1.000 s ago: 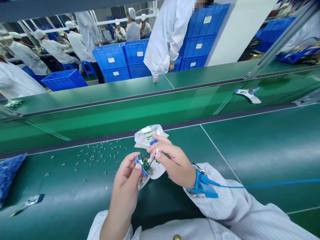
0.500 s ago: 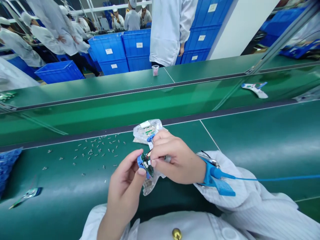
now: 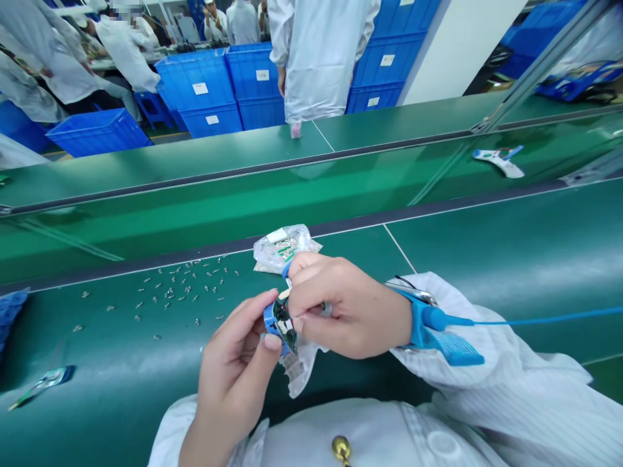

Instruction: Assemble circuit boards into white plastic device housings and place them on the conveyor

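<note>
One small circuit board (image 3: 283, 322) between two fingertip pinches: left hand (image 3: 238, 363) below-left, right hand (image 3: 350, 308) right.

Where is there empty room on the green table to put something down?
The biggest bare patch of table is right of the plastic bag, past the blue cord. A smaller one lies between the screws and the left hand. It is crowded at the screws, the bag and the circuit board by the right hand.

With the bag (image 3: 285, 246) on the surface (image 3: 477, 259) as the mark, loose screws (image 3: 180, 288) lie to its left, the small board (image 3: 283, 322), pinched by the fingers of the left hand (image 3: 238, 370) and right hand (image 3: 348, 306), sits just before it, and a cup (image 3: 295, 130) stands well behind it.
</note>
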The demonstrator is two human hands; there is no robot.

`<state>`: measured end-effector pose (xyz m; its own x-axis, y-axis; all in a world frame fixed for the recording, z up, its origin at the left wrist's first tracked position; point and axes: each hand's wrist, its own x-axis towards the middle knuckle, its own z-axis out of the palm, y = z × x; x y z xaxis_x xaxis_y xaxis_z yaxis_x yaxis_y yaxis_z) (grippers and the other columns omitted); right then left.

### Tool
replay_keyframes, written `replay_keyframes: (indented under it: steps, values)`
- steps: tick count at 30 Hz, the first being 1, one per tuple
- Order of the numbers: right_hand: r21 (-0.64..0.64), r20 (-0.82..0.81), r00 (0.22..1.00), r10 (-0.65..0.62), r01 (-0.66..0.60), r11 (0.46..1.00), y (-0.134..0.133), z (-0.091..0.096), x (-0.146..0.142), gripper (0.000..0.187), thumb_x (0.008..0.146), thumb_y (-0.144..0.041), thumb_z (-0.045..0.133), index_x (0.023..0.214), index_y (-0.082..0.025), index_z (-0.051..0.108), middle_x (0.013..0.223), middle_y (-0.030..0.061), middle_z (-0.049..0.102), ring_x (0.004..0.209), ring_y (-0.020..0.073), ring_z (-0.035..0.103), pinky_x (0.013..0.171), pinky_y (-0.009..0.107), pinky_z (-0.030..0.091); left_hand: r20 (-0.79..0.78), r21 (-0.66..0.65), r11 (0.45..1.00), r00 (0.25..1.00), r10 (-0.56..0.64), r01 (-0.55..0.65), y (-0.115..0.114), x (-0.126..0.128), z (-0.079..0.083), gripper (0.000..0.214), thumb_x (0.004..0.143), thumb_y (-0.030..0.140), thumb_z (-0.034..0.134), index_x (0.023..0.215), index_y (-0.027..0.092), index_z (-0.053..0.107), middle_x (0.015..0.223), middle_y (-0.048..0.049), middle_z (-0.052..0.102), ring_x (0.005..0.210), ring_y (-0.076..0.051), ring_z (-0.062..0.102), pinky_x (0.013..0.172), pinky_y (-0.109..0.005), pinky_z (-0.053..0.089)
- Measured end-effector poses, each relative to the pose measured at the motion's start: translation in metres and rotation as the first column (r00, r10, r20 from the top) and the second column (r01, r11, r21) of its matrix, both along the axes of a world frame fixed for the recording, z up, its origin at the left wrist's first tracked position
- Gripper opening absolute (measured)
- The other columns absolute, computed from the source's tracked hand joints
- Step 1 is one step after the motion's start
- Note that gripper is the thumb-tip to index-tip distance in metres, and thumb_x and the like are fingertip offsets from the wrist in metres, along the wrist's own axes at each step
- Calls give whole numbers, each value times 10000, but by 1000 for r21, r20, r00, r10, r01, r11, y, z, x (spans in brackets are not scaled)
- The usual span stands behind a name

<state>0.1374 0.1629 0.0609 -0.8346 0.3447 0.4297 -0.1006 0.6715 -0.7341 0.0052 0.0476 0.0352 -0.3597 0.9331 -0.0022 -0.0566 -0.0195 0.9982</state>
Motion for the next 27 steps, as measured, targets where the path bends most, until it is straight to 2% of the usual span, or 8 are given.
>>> replay_keyframes:
  steps: [2, 6, 9, 13, 16, 20, 27]
  values:
    - [8, 13, 1000, -4, 4, 1000, 0, 1, 0, 261, 766, -123, 391, 514, -189, 382, 478, -23, 438, 533, 103, 363, 717, 269, 378, -19, 9, 1000, 999, 29, -29, 0, -2, 0, 270, 770, 335, 683, 1028, 268, 719, 806, -43, 653, 583, -108, 551, 490, -178, 426]
    - [22, 36, 999, -10, 9, 1000, -1, 2, 0, 266, 764, -126, 383, 507, -191, 363, 475, -25, 425, 525, 103, 348, 716, 277, 375, -196, 53, 993, 976, -90, 102, 0, -9, -1, 303, 821, 266, 627, 1116, 316, 674, 870, -36, 668, 661, -125, 585, 561, -187, 458]
    - [28, 50, 999, -13, 11, 1000, -2, 4, 0, 267, 755, -119, 380, 500, -190, 340, 478, -23, 420, 534, 105, 344, 712, 282, 364, -379, 84, 986, 920, -103, 145, -1, -13, -2, 371, 854, 219, 580, 1188, 377, 611, 939, -5, 671, 757, -121, 598, 633, -168, 459]
    - [-15, 54, 998, 10, -9, 1000, -3, 7, 1, 261, 735, -99, 389, 497, -183, 323, 482, -23, 410, 548, 102, 343, 701, 273, 351, -543, 109, 973, 832, -112, 202, -2, -15, -1, 429, 879, 208, 535, 1269, 385, 535, 1063, 4, 661, 872, -131, 602, 701, -166, 451]
    - [-72, 48, 997, 55, -51, 996, -2, 9, 2, 259, 737, -92, 398, 504, -180, 330, 483, -31, 396, 538, 92, 332, 701, 262, 353, -563, 125, 968, 819, -112, 218, -3, -16, 0, 437, 882, 199, 526, 1286, 366, 526, 1177, -10, 628, 922, -149, 605, 724, -181, 455]
    - [-134, 43, 994, 104, -97, 986, 0, 9, 3, 251, 743, -87, 413, 518, -180, 351, 491, -37, 401, 533, 88, 338, 699, 259, 356, -553, 107, 967, 822, -136, 232, -4, -16, 1, 426, 894, 210, 507, 1285, 381, 522, 1190, 1, 623, 943, -150, 600, 725, -178, 453]
    - [-133, 35, 995, 95, -89, 987, -1, 8, 4, 274, 779, -102, 425, 525, -183, 357, 496, -33, 400, 542, 93, 349, 704, 262, 357, -534, 76, 965, 828, -172, 250, -5, -17, -1, 418, 926, 231, 460, 1311, 393, 478, 1247, 16, 577, 968, -141, 569, 728, -179, 438]
